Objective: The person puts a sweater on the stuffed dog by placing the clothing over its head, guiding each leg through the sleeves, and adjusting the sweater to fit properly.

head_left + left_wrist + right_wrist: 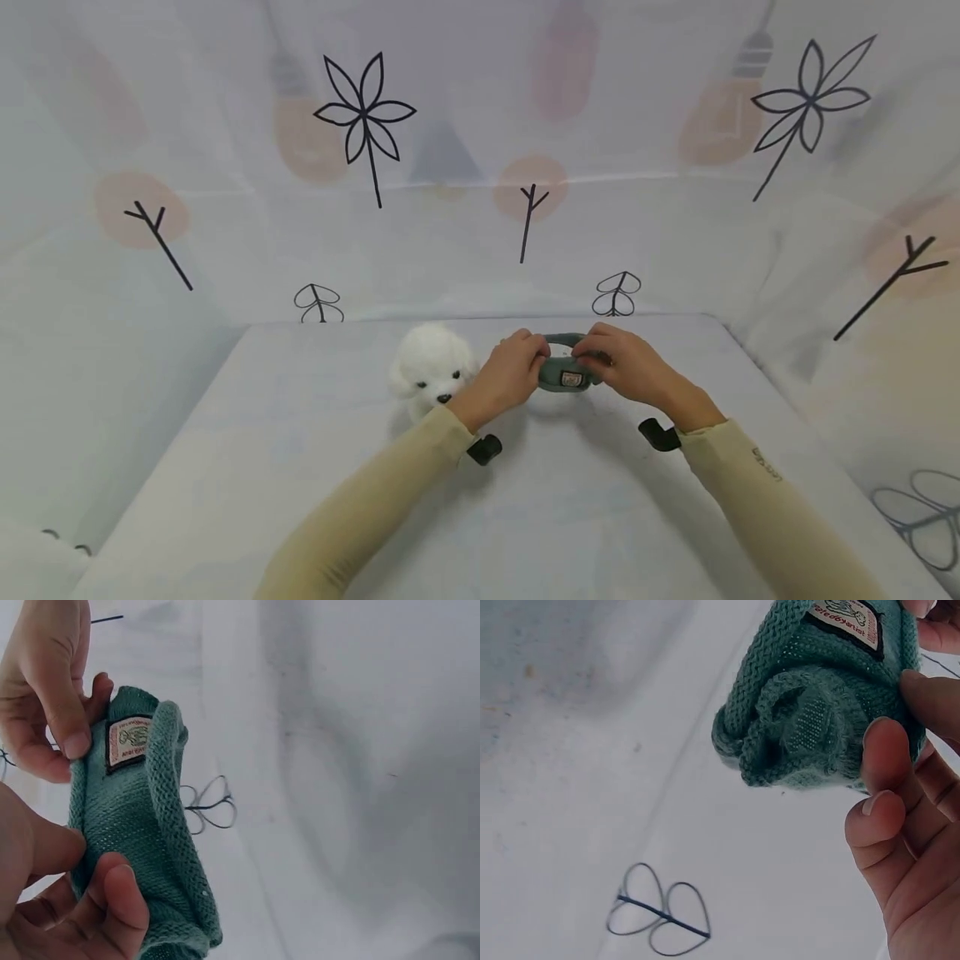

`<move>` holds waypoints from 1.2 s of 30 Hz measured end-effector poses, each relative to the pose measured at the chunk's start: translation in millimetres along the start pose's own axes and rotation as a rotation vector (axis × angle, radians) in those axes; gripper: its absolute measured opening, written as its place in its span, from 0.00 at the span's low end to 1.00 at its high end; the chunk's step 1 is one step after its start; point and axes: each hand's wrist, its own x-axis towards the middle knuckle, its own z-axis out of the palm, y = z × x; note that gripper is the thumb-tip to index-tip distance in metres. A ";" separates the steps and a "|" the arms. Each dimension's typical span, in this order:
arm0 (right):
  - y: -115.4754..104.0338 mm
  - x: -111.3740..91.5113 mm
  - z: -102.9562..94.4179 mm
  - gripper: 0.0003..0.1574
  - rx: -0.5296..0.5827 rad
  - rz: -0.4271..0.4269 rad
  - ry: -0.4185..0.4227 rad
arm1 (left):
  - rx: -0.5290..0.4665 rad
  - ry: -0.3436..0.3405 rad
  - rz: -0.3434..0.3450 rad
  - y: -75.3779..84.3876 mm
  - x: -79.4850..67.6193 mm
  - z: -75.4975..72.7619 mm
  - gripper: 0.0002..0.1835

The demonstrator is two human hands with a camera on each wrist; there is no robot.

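Head view: green knit item [553,382] at approx. 1 o'clock of desk [555,517] ctr.; desk contact unclear. L hand [516,368] pinches item's rim, 9 o'clock; R hand [632,363] pinches rim, approx. 3 o'clock. Sewn label [572,379] at 6 o'clock side. Wht. plush dog [431,357] at item's 9 o'clock, partly hidden by L arm.

White plush dog [431,362]: partly hidden by beige sleeve [386,492]
Green knit garment [127,814]: cut off, left wrist view's bottom

Black pieces [486,450] show at the cuffs [453,431] of long beige sleeves [375,504].
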 end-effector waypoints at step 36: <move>-88.8 130.9 -2.0 0.07 0.194 -0.213 -0.003 | 0.245 0.108 0.001 -40.7 -54.4 -160.4 0.08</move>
